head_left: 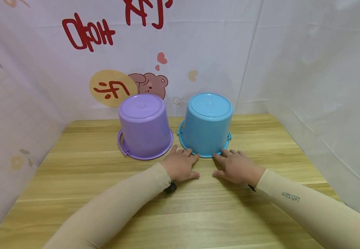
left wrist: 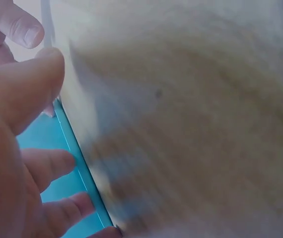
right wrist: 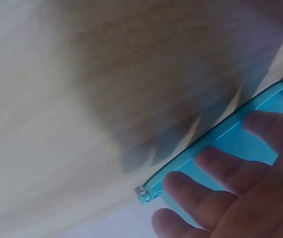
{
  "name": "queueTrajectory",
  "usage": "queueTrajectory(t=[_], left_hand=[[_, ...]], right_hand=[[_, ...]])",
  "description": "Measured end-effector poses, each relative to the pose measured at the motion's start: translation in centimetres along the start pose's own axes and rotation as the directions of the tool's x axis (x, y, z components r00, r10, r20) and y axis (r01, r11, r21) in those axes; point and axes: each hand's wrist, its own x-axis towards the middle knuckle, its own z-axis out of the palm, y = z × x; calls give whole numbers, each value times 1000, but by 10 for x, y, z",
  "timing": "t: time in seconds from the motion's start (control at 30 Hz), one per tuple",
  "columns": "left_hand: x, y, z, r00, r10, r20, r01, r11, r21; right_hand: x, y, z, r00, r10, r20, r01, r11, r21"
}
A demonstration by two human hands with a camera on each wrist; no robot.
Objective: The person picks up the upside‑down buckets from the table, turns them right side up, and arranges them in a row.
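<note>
A blue bucket (head_left: pixel 209 129) stands upside down toward the back of the table, its base facing up. My left hand (head_left: pixel 180 164) reaches its front left rim with spread fingers. On the front right, my right hand (head_left: pixel 237 167) has its fingertips at the same rim. In the left wrist view, straight fingers lie along the blue rim (left wrist: pixel 74 148). The right wrist view shows outstretched fingers (right wrist: pixel 221 168) over the blue rim (right wrist: pixel 206 140), near a handle hinge (right wrist: pixel 144 195). Neither hand grips anything. Left of it sits an upturned purple bucket (head_left: pixel 144 133), close beyond my left hand.
The buckets share a wooden table (head_left: pixel 180 211). A white printed cloth (head_left: pixel 214 45) hangs behind it, with more cloth on both sides. The purple bucket's handle (head_left: pixel 120 143) lies out to its left, and a blue handle (head_left: pixel 178 128) shows between the buckets.
</note>
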Motion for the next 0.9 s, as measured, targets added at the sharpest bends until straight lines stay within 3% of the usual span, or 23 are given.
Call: queueTrajectory(t=[0.57,0.9], left_hand=[[9,-5,4,992,33,-122,-28,999,43],[7,-7,1,989,49,-137,-43,998,47]], right_hand=[[-1,1,-2,997,-50,-53,50,999,-17],[-2,0,-2,996,-69,-61,68,998,-14]])
